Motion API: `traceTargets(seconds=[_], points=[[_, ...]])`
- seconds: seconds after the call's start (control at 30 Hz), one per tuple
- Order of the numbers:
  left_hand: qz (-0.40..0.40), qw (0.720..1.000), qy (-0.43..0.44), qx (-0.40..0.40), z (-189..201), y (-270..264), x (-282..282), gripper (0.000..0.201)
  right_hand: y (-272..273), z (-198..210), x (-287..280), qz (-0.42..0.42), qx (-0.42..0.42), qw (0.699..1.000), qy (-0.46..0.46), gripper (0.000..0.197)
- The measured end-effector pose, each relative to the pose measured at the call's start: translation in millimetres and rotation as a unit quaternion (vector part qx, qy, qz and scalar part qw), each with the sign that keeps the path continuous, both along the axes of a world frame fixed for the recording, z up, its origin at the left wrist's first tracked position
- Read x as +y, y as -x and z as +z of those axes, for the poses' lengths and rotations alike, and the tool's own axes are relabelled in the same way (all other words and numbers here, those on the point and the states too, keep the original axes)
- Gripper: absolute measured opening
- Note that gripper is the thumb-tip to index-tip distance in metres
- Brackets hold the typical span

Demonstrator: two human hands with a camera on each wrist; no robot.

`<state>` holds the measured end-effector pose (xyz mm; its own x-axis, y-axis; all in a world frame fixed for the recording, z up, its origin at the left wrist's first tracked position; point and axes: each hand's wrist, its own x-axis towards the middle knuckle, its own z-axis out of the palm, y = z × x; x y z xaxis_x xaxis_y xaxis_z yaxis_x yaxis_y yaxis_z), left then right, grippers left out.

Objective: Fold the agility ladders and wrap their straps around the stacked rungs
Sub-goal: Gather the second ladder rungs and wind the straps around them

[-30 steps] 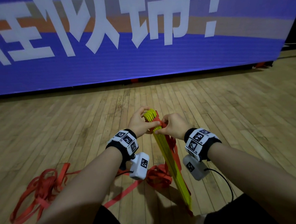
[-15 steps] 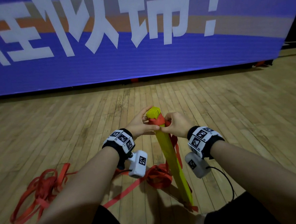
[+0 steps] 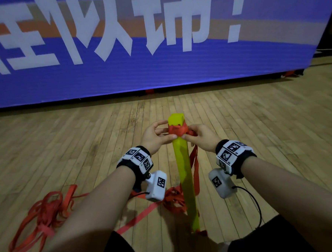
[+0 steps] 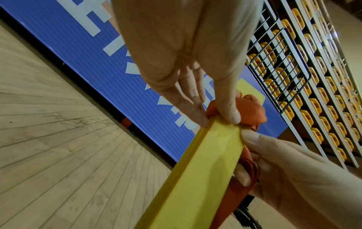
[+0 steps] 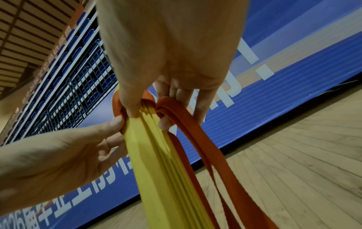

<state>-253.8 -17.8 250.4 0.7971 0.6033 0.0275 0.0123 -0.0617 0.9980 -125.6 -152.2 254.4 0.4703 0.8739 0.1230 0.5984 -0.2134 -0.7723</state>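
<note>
Left hand (image 3: pixel 155 136) pinches the top of the stacked yellow rungs (image 3: pixel 183 171), thumb on the near face just below the red strap (image 3: pixel 178 130), fingers behind. Right hand (image 3: pixel 199 138) pinches the opposite edge, thumb on the rungs, fingers hooked through loose strap loops. Stack stands near upright, lower end down by the person's legs on the wood floor (image 3: pixel 259 131). Strap is bunched in a band close to the top end; slack hangs down the right side, and a further red tangle (image 3: pixel 42 219) lies on the floor to the left.

Risks, judged: band sits so near the end it may slide off if tension drops. Right wrist view shows rung edges fanned, so a loosened pinch could let them splay. Trailing slack could snag during further turns.
</note>
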Motion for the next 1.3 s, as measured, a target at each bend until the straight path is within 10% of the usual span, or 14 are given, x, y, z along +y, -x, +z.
traceTargets(seconds=[0.43, 1.07, 1.3], points=[[-0.076, 0.992, -0.053, 0.087, 0.8, 8.7, 2.0, 0.036, -0.1, 18.6, 13.2, 0.006, 0.048, 0.997, -0.06, 0.026], [0.084, 0.984, -0.154, 0.021, -4.7, -8.5, -11.9, 0.025, 30.7, 38.2, 16.4, -0.155, -0.074, 0.984, -0.036, 0.03], [-0.004, 0.997, -0.07, 0.013, 2.2, -5.0, -7.3, 0.023, 22.0, 39.6, 14.4, -0.132, -0.005, 0.989, -0.069, 0.026]])
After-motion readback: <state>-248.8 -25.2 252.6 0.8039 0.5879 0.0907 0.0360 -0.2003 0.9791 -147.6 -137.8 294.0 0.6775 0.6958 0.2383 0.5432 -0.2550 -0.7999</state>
